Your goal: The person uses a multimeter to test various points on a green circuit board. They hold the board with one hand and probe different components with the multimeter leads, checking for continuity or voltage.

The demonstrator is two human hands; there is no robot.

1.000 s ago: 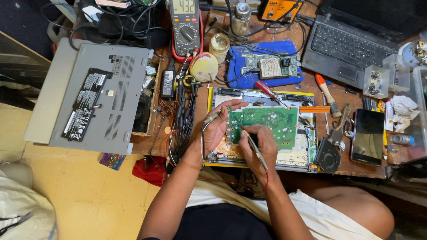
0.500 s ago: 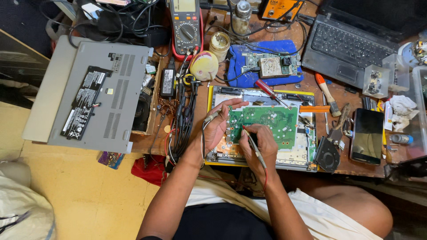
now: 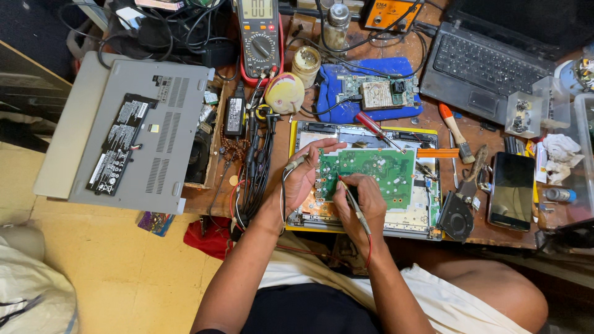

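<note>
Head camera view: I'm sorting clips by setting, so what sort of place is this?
Probably an electronics repair bench. A multimeter stands at the back, the right hand holds a probe on a green circuit board, and an opened laptop lies upside down.

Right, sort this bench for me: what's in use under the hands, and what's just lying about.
In use:
left hand steadying the green circuit board
right hand holding the red probe
multimeter

Lying about:
grey laptop base
black laptop
phone
brush
red screwdriver
</note>
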